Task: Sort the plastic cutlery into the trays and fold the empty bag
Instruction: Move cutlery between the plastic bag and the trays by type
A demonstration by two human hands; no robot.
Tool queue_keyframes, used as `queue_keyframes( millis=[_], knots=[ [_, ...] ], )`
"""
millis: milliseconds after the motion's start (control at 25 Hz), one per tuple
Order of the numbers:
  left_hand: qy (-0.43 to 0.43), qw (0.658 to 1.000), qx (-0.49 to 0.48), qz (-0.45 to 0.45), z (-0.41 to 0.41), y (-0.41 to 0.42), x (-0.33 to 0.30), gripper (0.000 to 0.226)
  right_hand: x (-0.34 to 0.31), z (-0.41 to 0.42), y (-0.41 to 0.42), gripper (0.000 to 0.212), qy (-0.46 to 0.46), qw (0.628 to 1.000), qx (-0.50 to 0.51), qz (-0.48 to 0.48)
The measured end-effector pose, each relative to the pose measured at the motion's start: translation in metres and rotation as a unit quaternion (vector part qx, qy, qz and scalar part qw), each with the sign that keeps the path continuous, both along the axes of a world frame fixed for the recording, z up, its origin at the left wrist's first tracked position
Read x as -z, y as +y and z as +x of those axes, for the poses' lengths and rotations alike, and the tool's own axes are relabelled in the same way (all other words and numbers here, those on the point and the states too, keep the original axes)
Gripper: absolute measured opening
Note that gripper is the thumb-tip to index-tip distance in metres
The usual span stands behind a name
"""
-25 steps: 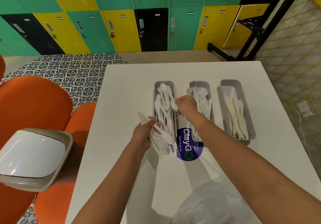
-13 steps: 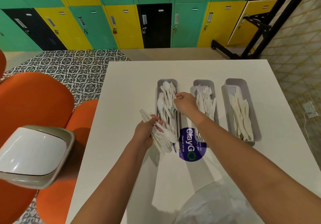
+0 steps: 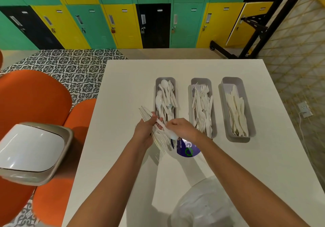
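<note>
three trays sit side by side on the table point(image 3: 123, 86) before us: spoon tray point(image 3: 157, 86) left, fork tray point(image 3: 190, 103) middle, knife tray point(image 3: 249, 114) right. nearer us, our left hand point(image 3: 143, 131) holds a cutlery bundle point(image 3: 159, 137) just left of our right hand point(image 3: 182, 129). the bag point(image 3: 202, 204) lies at the near edge, a bin point(image 3: 31, 152) left of the table.

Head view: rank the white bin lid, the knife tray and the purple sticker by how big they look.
1. white bin lid, though it sits nearer the camera
2. knife tray
3. purple sticker, partly hidden by the right hand
</note>
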State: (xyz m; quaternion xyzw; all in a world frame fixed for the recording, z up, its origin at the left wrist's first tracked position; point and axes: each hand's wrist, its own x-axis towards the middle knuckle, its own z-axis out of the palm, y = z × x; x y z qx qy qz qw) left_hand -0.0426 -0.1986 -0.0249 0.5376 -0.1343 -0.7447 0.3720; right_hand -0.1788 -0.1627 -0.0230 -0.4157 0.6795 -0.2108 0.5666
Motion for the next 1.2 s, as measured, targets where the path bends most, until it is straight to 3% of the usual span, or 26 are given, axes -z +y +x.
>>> queue_keyframes(
  millis=[240, 400, 480, 600, 680, 760, 880, 1000, 1080, 1200],
  knots=[
    [-0.045, 0.998, 0.024, -0.022, 0.004, 0.012, 0.001, 0.013, 0.000, -0.007, 0.016, 0.017, -0.058, 0.998, 0.021, 0.003],
    [-0.036, 0.999, 0.004, 0.015, 0.008, 0.013, 0.012, 0.007, 0.002, -0.002, 0.013, 0.008, -0.118, 0.986, 0.113, 0.016],
    [-0.036, 0.999, -0.007, 0.021, 0.010, 0.014, 0.015, 0.009, 0.005, 0.002, 0.008, 0.017, -0.087, 0.989, 0.119, 0.013],
    [-0.025, 0.999, -0.014, 0.021, 0.012, 0.014, 0.016, 0.009, 0.008, 0.009, -0.002, 0.011, 0.032, 0.994, 0.103, -0.035],
    [-0.022, 0.999, -0.019, 0.026, 0.012, 0.013, 0.017, 0.008, 0.010, 0.014, -0.007, 0.031, 0.081, 0.991, 0.099, -0.047],
    [-0.027, 0.999, -0.018, 0.030, 0.012, 0.012, 0.016, 0.013, 0.014, 0.018, -0.011, 0.037, 0.089, 0.990, 0.099, -0.044],
    [-0.044, 0.999, -0.014, 0.025, 0.012, 0.010, 0.014, 0.016, 0.019, 0.023, -0.013, 0.016, 0.092, 0.991, 0.094, -0.040],
    [-0.064, 0.998, -0.007, 0.022, 0.010, 0.011, 0.010, 0.009, 0.022, 0.024, -0.012, 0.016, 0.098, 0.988, 0.102, -0.055],
    [-0.060, 0.998, -0.005, 0.023, 0.010, 0.011, 0.010, 0.032, 0.021, 0.023, -0.009, 0.021, 0.098, 0.987, 0.112, -0.064],
    [-0.046, 0.998, -0.010, 0.035, 0.010, 0.011, 0.010, 0.041, 0.016, 0.023, -0.001, 0.018, 0.096, 0.985, 0.112, -0.085]
  ],
)
